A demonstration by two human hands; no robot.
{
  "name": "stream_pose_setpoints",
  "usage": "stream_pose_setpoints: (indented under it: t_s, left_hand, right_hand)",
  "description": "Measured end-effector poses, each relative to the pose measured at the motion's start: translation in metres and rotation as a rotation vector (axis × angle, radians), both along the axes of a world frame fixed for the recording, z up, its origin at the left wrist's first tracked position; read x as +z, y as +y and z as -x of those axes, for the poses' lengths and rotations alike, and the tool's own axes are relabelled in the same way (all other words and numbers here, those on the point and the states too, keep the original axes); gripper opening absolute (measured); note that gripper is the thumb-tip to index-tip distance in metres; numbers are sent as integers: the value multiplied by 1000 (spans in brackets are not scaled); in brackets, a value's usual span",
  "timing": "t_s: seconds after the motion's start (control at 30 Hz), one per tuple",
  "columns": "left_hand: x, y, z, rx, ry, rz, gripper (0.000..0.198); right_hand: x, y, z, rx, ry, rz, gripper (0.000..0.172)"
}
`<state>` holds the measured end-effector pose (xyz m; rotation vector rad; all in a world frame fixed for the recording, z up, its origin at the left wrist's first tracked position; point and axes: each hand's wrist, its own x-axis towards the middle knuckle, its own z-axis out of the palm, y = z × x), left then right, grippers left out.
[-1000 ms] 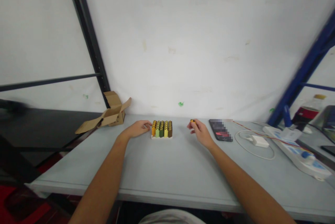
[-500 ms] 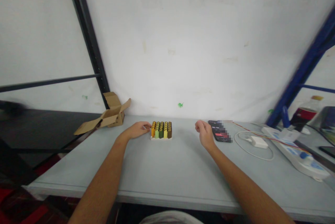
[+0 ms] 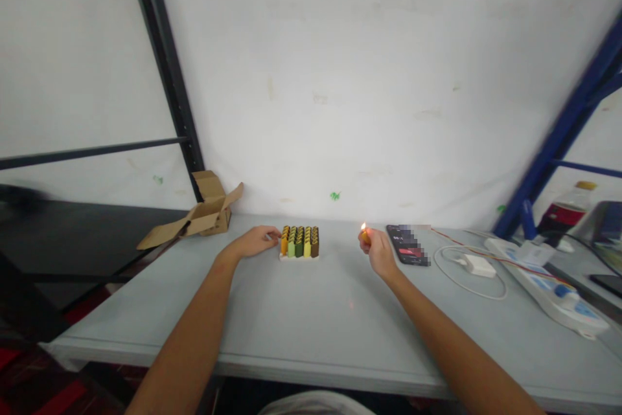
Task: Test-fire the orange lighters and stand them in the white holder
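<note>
In my right hand [image 3: 381, 252] is a small orange-yellow lighter [image 3: 366, 237], held upright with a flame burning at its top. The hand is closed around it, above the table, just left of the phone. My left hand [image 3: 255, 241] rests on the table with its fingers loosely bent and apart, holding nothing. Its fingertips are at the left edge of a white tray [image 3: 300, 258]; whether they touch it I cannot tell. Rows of lighters [image 3: 300, 243] in orange, light green, dark green, yellow and brown stand upright in the tray, with dark and gold tops.
An opened cardboard box [image 3: 214, 214] sits at the back left against the wall. On the right lie a phone [image 3: 408, 248] with a lit screen, a white charger [image 3: 480, 265] with its cable, and a power strip [image 3: 554, 298]. A bottle [image 3: 566, 208] of dark drink stands beyond.
A flame now burns on the lighter in my right hand, where none showed before. That hand has turned slightly, bringing the lighter into sight. My left hand stays by the tray.
</note>
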<state>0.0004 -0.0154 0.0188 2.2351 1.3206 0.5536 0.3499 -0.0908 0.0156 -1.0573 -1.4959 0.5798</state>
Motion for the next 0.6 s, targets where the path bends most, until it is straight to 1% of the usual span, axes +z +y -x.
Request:
stream_pose_setpoints:
  t_s: [0.1, 0.23, 0.37, 0.43, 0.53, 0.6]
  left_hand:
    - [3, -3, -1, 3, -17, 12, 48]
    - [5, -5, -3, 13, -19, 23, 47]
    - [6, -5, -4, 22, -17, 22, 47]
    - [6, -5, -4, 24, -19, 24, 48]
    - [6, -4, -4, 26, -23, 25, 48]
    - [5, -4, -3, 28, -19, 24, 47]
  right_hand:
    - [-1, -1, 2, -14, 4, 4, 39]
    - [-2, -3, 2, -6, -52, 9, 40]
    - [-4, 0, 1, 94, -76, 30, 42]
    - [-7, 4, -1, 147, -89, 73, 46]
    - [-15, 10, -4, 169, -161, 144, 51]
    - [-20, 14, -7, 169, -247, 144, 48]
